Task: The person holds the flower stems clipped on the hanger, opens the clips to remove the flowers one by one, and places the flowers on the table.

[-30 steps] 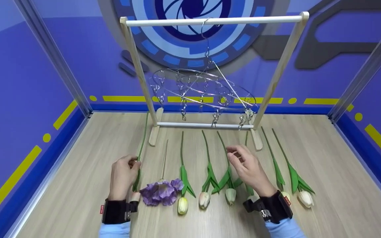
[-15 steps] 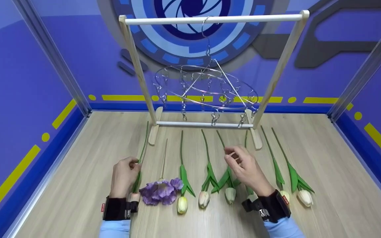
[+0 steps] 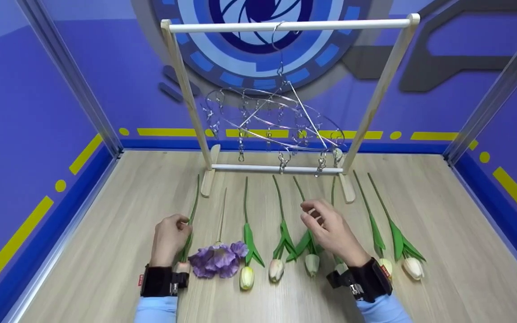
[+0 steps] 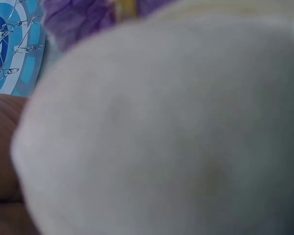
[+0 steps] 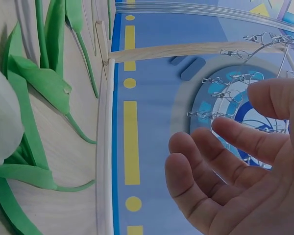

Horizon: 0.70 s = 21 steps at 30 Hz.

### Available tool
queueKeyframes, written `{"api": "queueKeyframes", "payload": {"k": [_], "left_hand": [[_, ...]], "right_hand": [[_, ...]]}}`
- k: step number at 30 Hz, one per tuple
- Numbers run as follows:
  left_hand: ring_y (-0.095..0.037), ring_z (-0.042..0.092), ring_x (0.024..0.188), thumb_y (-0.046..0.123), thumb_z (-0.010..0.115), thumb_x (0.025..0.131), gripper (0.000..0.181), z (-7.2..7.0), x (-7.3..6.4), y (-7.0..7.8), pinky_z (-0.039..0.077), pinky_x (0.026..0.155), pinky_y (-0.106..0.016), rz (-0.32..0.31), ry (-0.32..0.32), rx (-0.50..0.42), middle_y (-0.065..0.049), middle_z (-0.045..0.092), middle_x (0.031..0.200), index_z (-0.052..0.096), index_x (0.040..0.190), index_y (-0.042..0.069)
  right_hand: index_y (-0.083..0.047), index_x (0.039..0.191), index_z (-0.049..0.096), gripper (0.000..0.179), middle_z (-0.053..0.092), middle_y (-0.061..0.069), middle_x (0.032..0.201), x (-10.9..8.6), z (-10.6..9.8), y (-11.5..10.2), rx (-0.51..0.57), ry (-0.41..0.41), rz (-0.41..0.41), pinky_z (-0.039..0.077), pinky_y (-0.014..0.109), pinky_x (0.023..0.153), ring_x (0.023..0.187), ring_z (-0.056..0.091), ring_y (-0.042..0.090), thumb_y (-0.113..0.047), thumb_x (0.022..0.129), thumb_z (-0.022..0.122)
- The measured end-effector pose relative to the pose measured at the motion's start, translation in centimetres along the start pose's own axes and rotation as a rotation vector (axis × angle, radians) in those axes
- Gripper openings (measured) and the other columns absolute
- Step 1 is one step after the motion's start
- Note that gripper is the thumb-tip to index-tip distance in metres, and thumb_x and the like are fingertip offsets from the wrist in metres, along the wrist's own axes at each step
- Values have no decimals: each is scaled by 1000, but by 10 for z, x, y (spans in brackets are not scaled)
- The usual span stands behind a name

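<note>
At the left, my left hand (image 3: 171, 237) pinches the green stem of a tulip (image 3: 194, 202). That tulip's pinkish bloom lies by the wrist strap; in the left wrist view a pale blurred bloom (image 4: 161, 127) covers most of the frame. My right hand (image 3: 334, 233) hovers over the tulips on the right with relaxed, slightly bent fingers, and its palm (image 5: 279, 196) holds nothing in the right wrist view. Beneath it, a greenish-white tulip (image 3: 312, 264) is partly covered. A purple flower (image 3: 219, 260) lies just right of my left hand.
Several more tulips lie in a row, among them a yellow one (image 3: 247, 278) and a white one (image 3: 413, 268). Behind them stands a wooden rack (image 3: 379, 96), from which a metal clip hanger (image 3: 281, 123) hangs. Blue patterned walls (image 3: 61, 89) enclose the table.
The far end of the held tulip's stem has come nearer and left the rack's foot level. My right hand has shifted slightly left. The clip hanger sways a little.
</note>
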<state>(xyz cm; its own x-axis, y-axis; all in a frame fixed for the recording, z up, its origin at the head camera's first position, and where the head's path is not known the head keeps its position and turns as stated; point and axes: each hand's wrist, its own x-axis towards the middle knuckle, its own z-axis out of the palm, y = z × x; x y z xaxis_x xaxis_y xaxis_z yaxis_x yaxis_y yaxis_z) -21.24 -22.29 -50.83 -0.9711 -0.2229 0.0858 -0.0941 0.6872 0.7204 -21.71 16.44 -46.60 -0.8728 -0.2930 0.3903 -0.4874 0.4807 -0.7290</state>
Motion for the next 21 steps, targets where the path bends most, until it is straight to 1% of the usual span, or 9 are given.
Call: {"api": "queueKeyframes", "payload": {"k": [4,9,11,14,17,21], "left_hand": [[-21,63,74,1,67,90,23,0,1,-1,49,65,-34,-9,-19,7,-11,71,87,73,111,-7],[-21,63,75,0,66,90,26,-1,3,0,49,65,-32,-30,-54,12,-12,71,90,72,114,-7],[-21,63,75,-1,66,89,27,-1,3,0,49,65,-32,-37,-59,16,-12,71,90,72,115,-7],[-21,63,76,-3,66,87,29,-2,3,1,49,64,-31,-44,-66,23,-12,70,90,71,116,-8],[-22,63,77,-4,66,86,32,-4,2,3,49,64,-32,-39,-80,35,-12,69,90,70,118,-8],[-22,63,79,-4,67,87,35,-9,-1,6,51,67,-35,-28,-117,44,-12,68,92,68,121,-8]], "right_hand": [[-5,122,68,20,66,6,110,0,0,0,4,-3,-6,53,28,78,95,62,18,-9,103,62],[-4,122,68,20,65,4,110,0,0,1,8,-7,-4,54,28,77,95,62,16,-8,103,62],[-4,122,68,20,65,2,110,0,0,1,5,-7,-8,54,28,77,95,63,15,-8,103,62],[-3,121,67,20,65,3,111,0,0,1,0,-12,-20,55,29,77,95,63,16,-8,103,62],[-3,122,67,21,65,6,113,0,0,1,-6,-21,-19,55,30,78,96,64,17,-9,103,62],[-4,123,67,21,66,7,116,0,-1,0,-11,-35,-1,55,30,79,97,64,17,-10,104,61]]}}
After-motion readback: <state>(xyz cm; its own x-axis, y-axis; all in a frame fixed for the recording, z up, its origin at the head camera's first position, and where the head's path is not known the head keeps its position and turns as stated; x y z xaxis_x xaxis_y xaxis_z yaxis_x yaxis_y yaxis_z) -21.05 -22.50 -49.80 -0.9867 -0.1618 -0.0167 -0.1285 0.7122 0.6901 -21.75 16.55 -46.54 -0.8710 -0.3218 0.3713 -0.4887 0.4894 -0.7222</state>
